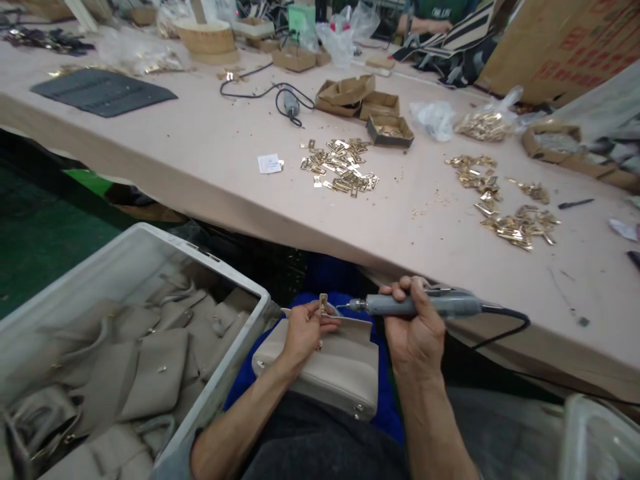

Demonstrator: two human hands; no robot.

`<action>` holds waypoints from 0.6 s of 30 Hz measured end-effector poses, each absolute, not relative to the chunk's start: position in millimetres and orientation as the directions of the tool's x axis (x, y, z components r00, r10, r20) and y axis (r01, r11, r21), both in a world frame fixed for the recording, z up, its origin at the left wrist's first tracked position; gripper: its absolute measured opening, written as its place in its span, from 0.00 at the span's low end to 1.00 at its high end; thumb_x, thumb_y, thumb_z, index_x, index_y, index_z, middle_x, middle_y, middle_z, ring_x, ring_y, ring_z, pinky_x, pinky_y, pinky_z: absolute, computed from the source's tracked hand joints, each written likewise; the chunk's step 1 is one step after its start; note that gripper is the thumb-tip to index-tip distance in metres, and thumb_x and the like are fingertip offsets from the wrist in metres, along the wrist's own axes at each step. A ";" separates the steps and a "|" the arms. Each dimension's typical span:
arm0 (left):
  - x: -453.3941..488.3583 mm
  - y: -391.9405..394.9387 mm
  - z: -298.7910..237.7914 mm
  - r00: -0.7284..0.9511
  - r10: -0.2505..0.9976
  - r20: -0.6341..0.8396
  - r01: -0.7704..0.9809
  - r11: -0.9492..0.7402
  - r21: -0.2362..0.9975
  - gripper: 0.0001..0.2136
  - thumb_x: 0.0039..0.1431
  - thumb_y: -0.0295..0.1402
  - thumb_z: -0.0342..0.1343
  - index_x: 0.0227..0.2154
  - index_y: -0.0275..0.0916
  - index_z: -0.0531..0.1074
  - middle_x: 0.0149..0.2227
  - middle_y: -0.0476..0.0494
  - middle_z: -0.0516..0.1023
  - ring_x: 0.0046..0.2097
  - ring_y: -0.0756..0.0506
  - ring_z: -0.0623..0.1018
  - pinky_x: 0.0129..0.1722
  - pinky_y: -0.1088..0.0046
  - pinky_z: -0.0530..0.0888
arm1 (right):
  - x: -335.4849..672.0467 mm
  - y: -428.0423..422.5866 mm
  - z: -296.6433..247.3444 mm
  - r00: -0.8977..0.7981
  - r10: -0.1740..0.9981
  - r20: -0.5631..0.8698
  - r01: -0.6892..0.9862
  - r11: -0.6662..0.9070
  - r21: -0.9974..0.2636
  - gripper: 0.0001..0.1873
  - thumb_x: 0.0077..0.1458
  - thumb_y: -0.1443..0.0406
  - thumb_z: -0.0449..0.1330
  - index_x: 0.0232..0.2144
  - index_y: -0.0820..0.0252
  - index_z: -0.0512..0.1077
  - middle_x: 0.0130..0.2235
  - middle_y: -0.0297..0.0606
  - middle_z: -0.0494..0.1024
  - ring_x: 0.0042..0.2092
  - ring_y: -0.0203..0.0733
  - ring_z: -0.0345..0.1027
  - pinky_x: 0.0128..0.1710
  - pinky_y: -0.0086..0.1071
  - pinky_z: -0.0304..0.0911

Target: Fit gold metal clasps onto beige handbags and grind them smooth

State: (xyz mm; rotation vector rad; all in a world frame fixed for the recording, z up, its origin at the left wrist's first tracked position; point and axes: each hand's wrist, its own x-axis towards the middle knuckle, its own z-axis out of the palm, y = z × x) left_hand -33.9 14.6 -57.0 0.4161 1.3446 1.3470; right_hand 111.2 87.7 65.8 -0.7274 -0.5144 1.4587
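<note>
On my lap lies a beige handbag [345, 367], over blue cloth. My left hand [305, 330] grips the bag's upper edge, fingers closed around it beside a small gold metal fitting [323, 303] that sticks up there. In my right hand [417, 330] is a grey electric screwdriver [450, 305], held level with the fingers wrapped round its body. Its thin bit points left toward the gold fitting; whether the tip touches it I cannot tell. A black cord [515, 320] runs from the tool's right end.
A grey plastic bin [260, 300] full of beige bags stands at the left. Piles of gold fittings [340, 167] lie on the table [225, 160], with small cardboard boxes [390, 130] behind. Another electric screwdriver [290, 103] rests farther back. A co-worker's hand [433, 27] shows at the far side.
</note>
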 end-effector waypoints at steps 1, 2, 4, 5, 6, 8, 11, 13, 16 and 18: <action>-33.9 14.5 -57.6 -0.309 0.845 -0.437 -0.438 0.282 0.854 0.11 0.65 0.35 0.57 0.37 0.31 0.78 0.37 0.34 0.84 0.36 0.41 0.86 0.36 0.69 0.83 | 105.8 84.4 57.9 0.070 0.990 -0.121 -0.684 -0.041 -0.729 0.14 0.52 0.67 0.71 0.36 0.57 0.69 0.34 0.28 0.70 0.32 0.31 0.64 0.43 0.36 0.71; -33.9 14.5 -57.8 -0.313 0.844 -0.436 -0.433 0.281 0.856 0.10 0.65 0.34 0.56 0.37 0.30 0.77 0.37 0.34 0.84 0.36 0.40 0.86 0.36 0.69 0.83 | 101.0 82.2 50.9 0.078 0.990 -0.119 -0.667 -0.037 -0.744 0.15 0.51 0.67 0.72 0.36 0.56 0.69 0.34 0.28 0.69 0.32 0.31 0.64 0.43 0.36 0.71; -34.1 14.4 -57.3 -0.316 0.841 -0.440 -0.425 0.289 0.858 0.10 0.65 0.33 0.56 0.37 0.30 0.77 0.36 0.33 0.84 0.35 0.40 0.86 0.36 0.68 0.83 | 93.3 80.1 40.0 0.100 0.990 -0.100 -0.628 -0.015 -0.778 0.16 0.50 0.66 0.72 0.35 0.56 0.69 0.33 0.27 0.68 0.31 0.32 0.64 0.42 0.37 0.70; -34.2 14.3 -56.7 -0.313 0.840 -0.443 -0.425 0.293 0.856 0.10 0.65 0.32 0.55 0.37 0.30 0.77 0.35 0.33 0.84 0.35 0.41 0.86 0.36 0.68 0.83 | 90.4 79.9 36.1 0.107 0.990 -0.088 -0.611 -0.004 -0.791 0.16 0.50 0.66 0.72 0.35 0.56 0.68 0.32 0.27 0.68 0.31 0.32 0.64 0.42 0.37 0.70; -34.4 14.2 -55.9 -0.308 0.840 -0.446 -0.427 0.297 0.854 0.10 0.66 0.32 0.55 0.38 0.30 0.77 0.34 0.34 0.84 0.34 0.41 0.86 0.37 0.68 0.83 | 87.9 79.9 33.0 0.109 0.991 -0.078 -0.598 0.002 -0.801 0.16 0.50 0.65 0.72 0.34 0.57 0.68 0.32 0.27 0.68 0.31 0.32 0.63 0.42 0.37 0.70; -34.5 13.9 -54.5 -0.297 0.843 -0.449 -0.437 0.298 0.849 0.10 0.66 0.33 0.55 0.39 0.30 0.77 0.32 0.34 0.84 0.34 0.42 0.86 0.37 0.68 0.83 | 84.1 80.4 28.5 0.095 0.994 -0.062 -0.582 0.005 -0.813 0.15 0.50 0.65 0.72 0.34 0.57 0.68 0.31 0.28 0.67 0.31 0.33 0.63 0.42 0.37 0.70; -34.7 13.4 -53.6 -0.288 0.846 -0.448 -0.453 0.292 0.843 0.10 0.67 0.32 0.55 0.42 0.29 0.76 0.35 0.33 0.84 0.35 0.42 0.86 0.37 0.68 0.83 | 80.0 80.4 24.7 0.076 0.996 -0.047 -0.566 0.004 -0.825 0.14 0.51 0.64 0.71 0.34 0.57 0.69 0.31 0.28 0.67 0.32 0.33 0.64 0.42 0.37 0.69; -34.9 13.1 -54.2 -0.285 0.847 -0.448 -0.456 0.291 0.841 0.10 0.66 0.30 0.54 0.42 0.29 0.76 0.38 0.32 0.84 0.35 0.41 0.86 0.37 0.68 0.83 | 77.9 79.9 23.2 0.080 0.996 -0.040 -0.549 0.011 -0.836 0.13 0.51 0.64 0.71 0.34 0.58 0.70 0.31 0.28 0.68 0.32 0.33 0.64 0.42 0.37 0.70; -35.5 12.9 -56.0 -0.289 0.849 -0.442 -0.454 0.285 0.844 0.10 0.66 0.31 0.56 0.42 0.29 0.76 0.40 0.31 0.84 0.35 0.41 0.86 0.36 0.68 0.83 | 76.1 79.0 21.3 0.089 0.995 -0.034 -0.533 0.019 -0.846 0.13 0.51 0.64 0.71 0.34 0.58 0.70 0.31 0.29 0.68 0.32 0.34 0.64 0.42 0.37 0.69; -35.9 12.9 -56.9 -0.291 0.852 -0.435 -0.449 0.280 0.849 0.10 0.66 0.32 0.57 0.43 0.29 0.77 0.40 0.31 0.84 0.35 0.41 0.86 0.36 0.68 0.83 | 75.8 78.8 19.5 0.081 0.996 -0.030 -0.535 0.018 -0.844 0.12 0.52 0.64 0.71 0.34 0.58 0.71 0.31 0.29 0.68 0.32 0.34 0.64 0.42 0.37 0.69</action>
